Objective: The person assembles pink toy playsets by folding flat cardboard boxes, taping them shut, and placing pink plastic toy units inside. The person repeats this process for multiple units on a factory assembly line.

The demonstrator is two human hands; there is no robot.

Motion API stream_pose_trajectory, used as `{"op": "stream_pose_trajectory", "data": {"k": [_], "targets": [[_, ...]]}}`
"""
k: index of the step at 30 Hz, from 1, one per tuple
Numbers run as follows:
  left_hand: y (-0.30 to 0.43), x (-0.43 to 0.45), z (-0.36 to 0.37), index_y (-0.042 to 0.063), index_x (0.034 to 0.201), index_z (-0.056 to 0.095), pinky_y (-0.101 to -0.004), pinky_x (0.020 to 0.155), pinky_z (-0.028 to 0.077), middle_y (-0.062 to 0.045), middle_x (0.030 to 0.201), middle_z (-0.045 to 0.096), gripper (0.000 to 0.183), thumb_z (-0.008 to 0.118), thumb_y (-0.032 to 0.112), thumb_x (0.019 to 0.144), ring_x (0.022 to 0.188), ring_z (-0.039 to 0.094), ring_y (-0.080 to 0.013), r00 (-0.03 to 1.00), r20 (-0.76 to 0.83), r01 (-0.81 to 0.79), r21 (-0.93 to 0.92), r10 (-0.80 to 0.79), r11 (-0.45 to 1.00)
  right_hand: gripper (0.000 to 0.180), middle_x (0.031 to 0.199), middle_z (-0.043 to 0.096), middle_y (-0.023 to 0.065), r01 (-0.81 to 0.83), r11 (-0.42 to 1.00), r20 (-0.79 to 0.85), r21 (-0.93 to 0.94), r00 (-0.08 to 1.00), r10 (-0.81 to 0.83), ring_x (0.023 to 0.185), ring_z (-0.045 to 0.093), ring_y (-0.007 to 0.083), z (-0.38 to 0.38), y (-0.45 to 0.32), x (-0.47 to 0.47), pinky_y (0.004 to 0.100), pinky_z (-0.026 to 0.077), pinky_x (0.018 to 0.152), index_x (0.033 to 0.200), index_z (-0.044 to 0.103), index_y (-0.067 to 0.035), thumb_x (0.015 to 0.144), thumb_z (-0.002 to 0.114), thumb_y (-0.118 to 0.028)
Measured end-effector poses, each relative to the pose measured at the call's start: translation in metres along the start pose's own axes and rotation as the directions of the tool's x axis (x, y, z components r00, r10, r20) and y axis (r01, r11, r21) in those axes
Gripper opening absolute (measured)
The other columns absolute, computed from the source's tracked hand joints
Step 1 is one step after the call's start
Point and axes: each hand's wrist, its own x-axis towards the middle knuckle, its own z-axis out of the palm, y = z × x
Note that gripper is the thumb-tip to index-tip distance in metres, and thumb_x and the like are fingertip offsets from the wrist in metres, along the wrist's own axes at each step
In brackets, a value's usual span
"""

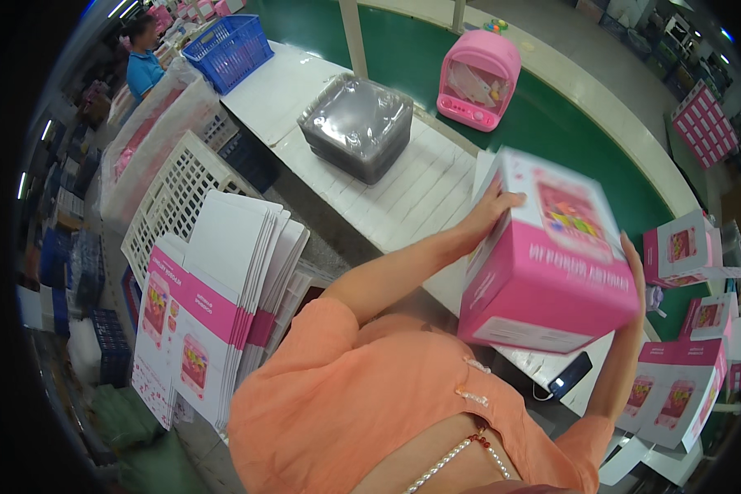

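Note:
A pink-and-white printed cardboard box [546,272] is held up tilted in front of my chest, over the white worktable. My left hand [494,210] grips its left side, with the thumb near the top edge. On the opposite side, my right hand [633,259] presses against the box, partly hidden behind its edge. The box bears a picture of a toy and some writing, and it is slightly blurred. Beyond it, a pink toy machine [478,80] with a clear window stands on the green conveyor belt [407,46].
A stack of clear plastic trays [358,126] sits on the white worktable [401,197]. Flat printed cartons [204,309] lean at left by a white crate [179,191]. A blue basket [228,52], a phone [571,373] and open cartons [673,383] lie around. A person [142,58] is far left.

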Motion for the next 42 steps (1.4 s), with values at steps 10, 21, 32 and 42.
{"op": "stream_pose_trajectory", "data": {"k": [10,21,32,42], "targets": [[0.018,-0.018,-0.062,0.007,0.142,0.053,-0.0366,0.102,0.047,-0.011,0.140,0.060,0.060,0.073,0.016,0.086,0.127,0.057,-0.0232,0.953,0.186,-0.300,0.689,0.239,0.660,0.089,0.159,0.036,0.0197,0.396,0.627,-0.140,-0.671,0.763,-0.631,0.149,0.034,0.0333,0.042,0.085,-0.045,0.0439,0.025,0.122,0.156,0.029,0.001,0.079,0.074,0.001],[0.072,0.032,-0.238,0.007,0.087,0.077,-0.0428,0.092,0.047,-0.015,0.079,0.073,0.014,0.066,0.012,0.080,0.090,0.071,-0.0307,0.896,-0.273,0.407,0.819,0.350,-0.404,0.011,0.082,0.068,0.0152,0.326,0.003,0.289,-0.945,0.844,-0.452,0.077,0.066,0.0365,0.139,0.040,-0.005,0.0448,0.050,0.068,0.090,0.071,-0.007,0.081,0.071,-0.012],[0.115,0.044,-0.254,0.001,0.094,0.075,-0.0518,0.079,0.054,-0.021,0.098,0.074,0.049,0.064,0.049,0.093,0.094,0.071,-0.0393,0.851,-0.398,0.442,0.895,0.343,-0.058,0.007,0.070,0.064,0.0121,0.502,0.160,0.383,-0.850,0.797,-0.466,0.065,0.063,0.0346,0.148,0.068,-0.015,0.0433,0.047,0.058,0.081,0.068,-0.007,0.082,0.072,-0.012],[0.167,-0.089,-0.007,0.004,0.116,0.047,-0.0282,0.065,0.058,-0.010,0.084,0.069,0.013,0.050,0.014,0.108,0.071,0.071,-0.0162,0.677,0.261,-0.736,0.237,0.688,0.634,0.048,0.133,0.060,0.0197,0.665,0.143,0.432,-0.733,0.617,-0.657,0.109,0.064,0.0395,0.195,0.008,-0.010,0.0449,0.053,0.089,0.131,0.063,-0.004,0.084,0.074,-0.006]]}}
